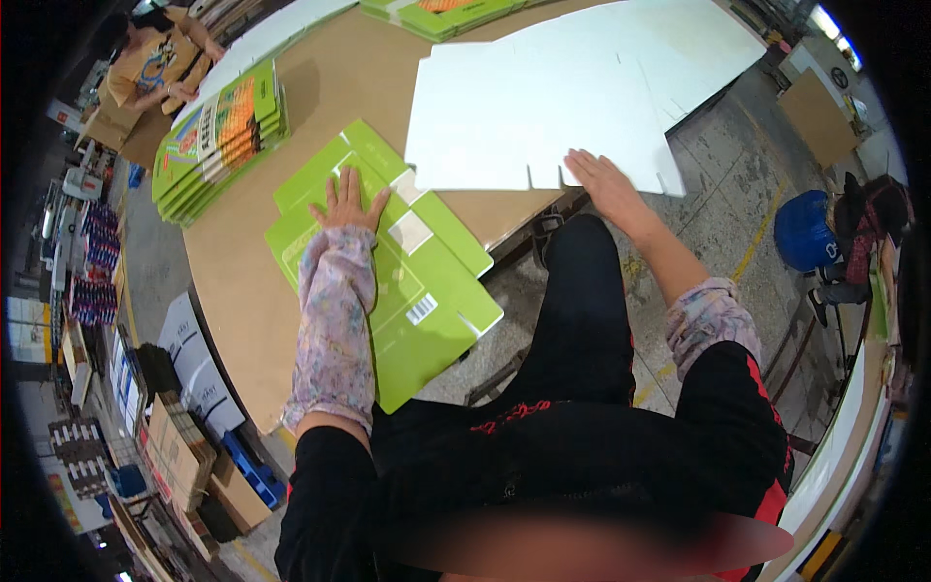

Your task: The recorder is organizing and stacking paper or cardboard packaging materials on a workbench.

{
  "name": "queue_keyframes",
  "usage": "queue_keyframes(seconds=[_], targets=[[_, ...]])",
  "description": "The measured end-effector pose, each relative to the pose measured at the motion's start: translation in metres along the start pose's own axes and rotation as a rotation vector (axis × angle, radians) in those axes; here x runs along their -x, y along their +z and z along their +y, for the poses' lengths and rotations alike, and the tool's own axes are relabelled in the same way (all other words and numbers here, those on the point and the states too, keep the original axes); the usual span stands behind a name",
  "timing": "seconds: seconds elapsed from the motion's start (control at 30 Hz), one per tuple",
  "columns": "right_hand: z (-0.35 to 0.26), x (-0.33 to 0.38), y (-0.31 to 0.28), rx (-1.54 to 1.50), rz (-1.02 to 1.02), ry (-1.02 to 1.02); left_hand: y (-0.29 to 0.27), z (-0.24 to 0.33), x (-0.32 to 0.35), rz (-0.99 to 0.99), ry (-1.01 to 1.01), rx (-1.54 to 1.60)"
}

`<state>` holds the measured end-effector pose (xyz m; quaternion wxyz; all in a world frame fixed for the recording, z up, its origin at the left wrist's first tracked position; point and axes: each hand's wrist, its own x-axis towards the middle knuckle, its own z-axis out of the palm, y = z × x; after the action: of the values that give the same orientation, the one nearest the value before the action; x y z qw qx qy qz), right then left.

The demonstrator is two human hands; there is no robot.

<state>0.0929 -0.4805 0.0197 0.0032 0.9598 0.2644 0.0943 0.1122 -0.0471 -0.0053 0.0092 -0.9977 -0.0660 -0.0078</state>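
Left hand (347, 206) spread flat on the green cardboard blank (383, 335), right hand (606, 189) reaching out, fingertips at the near edge of the white sheets (543, 107)! Green printed cartons (215, 145) lie stacked on the brown table (231, 310), a co-worker (160, 68) beyond them.

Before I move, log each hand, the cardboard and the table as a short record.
Left hand: spread flat on a green printed cardboard blank
Right hand: fingers extended at the slotted near edge of a large white cardboard sheet
Left of blank: stack of green-and-orange printed cardboard pieces
Surface: brown tabletop
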Motion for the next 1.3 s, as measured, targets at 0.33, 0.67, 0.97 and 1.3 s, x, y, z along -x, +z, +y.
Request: queue_keyframes(seconds=[0.33, 0.67, 0.97, 1.3], targets=[[0.027, 0.036, -0.037, 0.151, -0.188, 0.103, -0.015, -0.004, 0.003, -0.027, -0.009, 0.032], [-0.023, -0.001, -0.063, -0.625, 0.176, 0.207, -0.009, -0.007, 0.004, 0.1, -0.004, 0.169], [-0.172, -0.016, -0.11, -2.409, 0.41, 0.392, 0.011, -0.018, 0.0, 0.564, -0.069, 0.766], [-0.262, 0.003, -0.036, -2.639, -0.221, 0.766, -0.018, -0.1, 0.011, 0.787, -0.456, 1.818]])
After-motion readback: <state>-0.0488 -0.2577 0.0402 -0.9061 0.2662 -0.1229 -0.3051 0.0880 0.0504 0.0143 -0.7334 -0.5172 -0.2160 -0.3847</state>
